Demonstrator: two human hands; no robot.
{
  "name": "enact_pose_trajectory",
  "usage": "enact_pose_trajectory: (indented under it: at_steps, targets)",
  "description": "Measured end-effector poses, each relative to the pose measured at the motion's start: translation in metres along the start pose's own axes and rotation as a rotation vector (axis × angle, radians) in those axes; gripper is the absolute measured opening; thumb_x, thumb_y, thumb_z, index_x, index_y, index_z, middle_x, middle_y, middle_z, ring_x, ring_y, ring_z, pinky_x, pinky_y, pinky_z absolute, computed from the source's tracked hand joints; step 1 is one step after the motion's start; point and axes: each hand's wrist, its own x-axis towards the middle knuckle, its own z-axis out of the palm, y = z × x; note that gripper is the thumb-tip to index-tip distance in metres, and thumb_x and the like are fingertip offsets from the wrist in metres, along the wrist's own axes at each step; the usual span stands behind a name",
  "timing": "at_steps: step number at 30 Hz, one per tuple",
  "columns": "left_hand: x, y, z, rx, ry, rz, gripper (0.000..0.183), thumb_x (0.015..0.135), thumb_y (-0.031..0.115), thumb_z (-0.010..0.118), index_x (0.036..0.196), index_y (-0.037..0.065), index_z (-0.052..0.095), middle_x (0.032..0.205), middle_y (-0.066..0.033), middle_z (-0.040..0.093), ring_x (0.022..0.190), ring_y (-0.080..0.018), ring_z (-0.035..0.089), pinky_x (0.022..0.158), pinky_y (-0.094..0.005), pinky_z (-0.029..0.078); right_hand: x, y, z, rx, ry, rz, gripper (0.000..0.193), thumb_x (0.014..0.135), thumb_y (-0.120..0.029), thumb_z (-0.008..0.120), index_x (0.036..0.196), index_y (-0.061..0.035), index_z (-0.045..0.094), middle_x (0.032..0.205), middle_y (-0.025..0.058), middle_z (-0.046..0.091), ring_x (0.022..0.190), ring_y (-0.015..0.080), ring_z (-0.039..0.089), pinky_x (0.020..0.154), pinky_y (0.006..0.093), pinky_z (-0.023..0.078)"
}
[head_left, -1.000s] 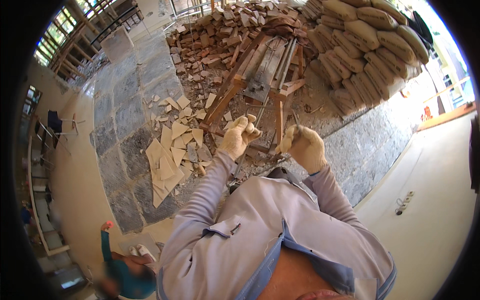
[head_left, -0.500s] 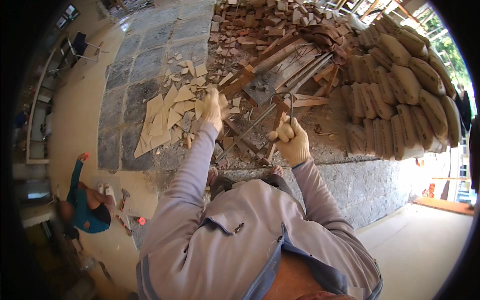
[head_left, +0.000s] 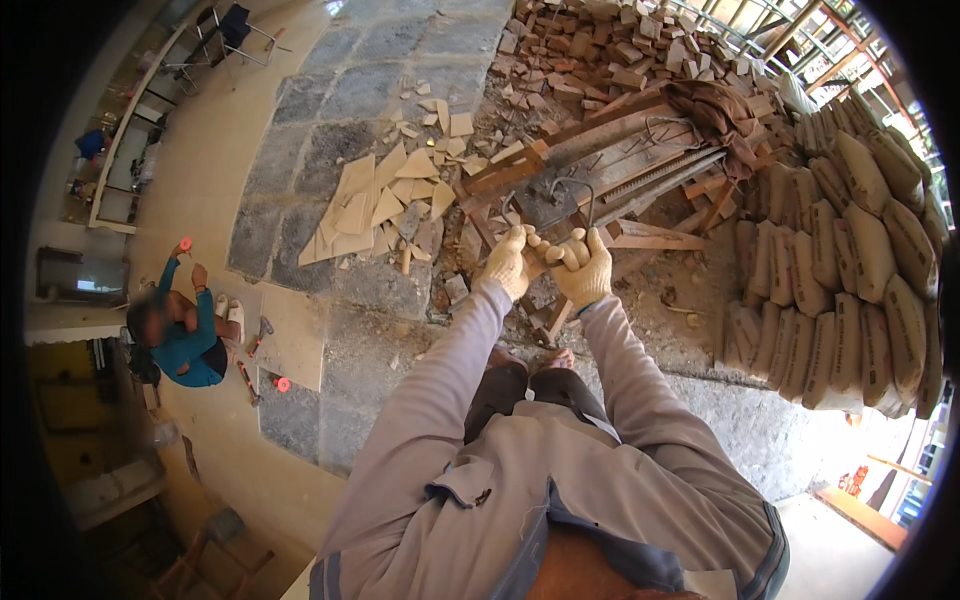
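Both my hands wear cream work gloves and are close together in front of me. My right hand [head_left: 582, 268] is closed around the lower end of a bent metal rod [head_left: 590, 205], whose hooked top curves leftward above the glove. My left hand [head_left: 508, 264] is beside it, its fingers curled at a second, thinner metal hook [head_left: 507, 208]; the glove hides most of that grip. Just beyond them lies a flat dark metal plate [head_left: 545, 203] at the near end of a long dusty metal frame [head_left: 625, 165]. A wooden beam [head_left: 655, 236] rests to its right.
Broken cream tiles [head_left: 370, 200] cover paving at left, with a hammer [head_left: 407, 240] among them. Rubble bricks [head_left: 600, 50] are heaped behind. Stacked full sacks [head_left: 850, 260] stand at right. A person [head_left: 190, 330] in a teal top crouches on the floor at left.
My left hand has come rightward and down from beside the broken tiles to the thinner hook, next to my right hand. The right hand keeps its rod. The view has shifted leftward.
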Motion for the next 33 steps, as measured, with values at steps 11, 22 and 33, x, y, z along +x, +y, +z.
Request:
enact_pose_trajectory:
  at_steps: [11, 22, 33]
  targets:
    - [-0.001, -0.018, -0.032, -0.038, -0.078, 0.005, 0.021, 0.113, 0.029, 0.048, 0.114, 0.011, 0.057, 0.094, -0.0010, 0.060, 0.090, -0.0211, 0.064, 0.091, -0.0479, 0.059, 0.010, -0.006, -0.027, -0.167, 0.065, 0.091, 0.044, 0.114, -0.042, 0.040, 0.091, -0.0076, 0.055, 0.054, -0.0055, 0.028, 0.047, 0.0131, 0.026, 0.059, 0.0317, 0.042]
    - [-0.005, -0.064, 0.010, -0.274, -0.031, 0.168, 0.019, 0.113, 0.028, 0.048, 0.111, 0.011, 0.057, 0.089, -0.0007, 0.058, 0.085, -0.0178, 0.063, 0.083, -0.0405, 0.059, 0.023, -0.078, -0.023, -0.469, -0.196, 0.360, 0.039, 0.115, -0.038, 0.040, 0.097, -0.0049, 0.052, 0.070, 0.0001, 0.040, 0.068, 0.0188, 0.041, 0.080, 0.0398, 0.047]
    - [-0.049, -0.038, 0.111, -0.101, 0.025, 0.535, 0.022, 0.113, 0.025, 0.048, 0.108, 0.006, 0.059, 0.072, 0.0070, 0.035, 0.061, -0.0060, 0.033, 0.056, -0.0246, 0.034, -0.003, -0.176, 0.060, -2.002, -0.870, 0.287, 0.038, 0.097, -0.025, 0.063, 0.124, 0.0025, 0.064, 0.110, 0.0171, 0.074, 0.101, 0.0278, 0.072, 0.091, 0.0382, 0.058]
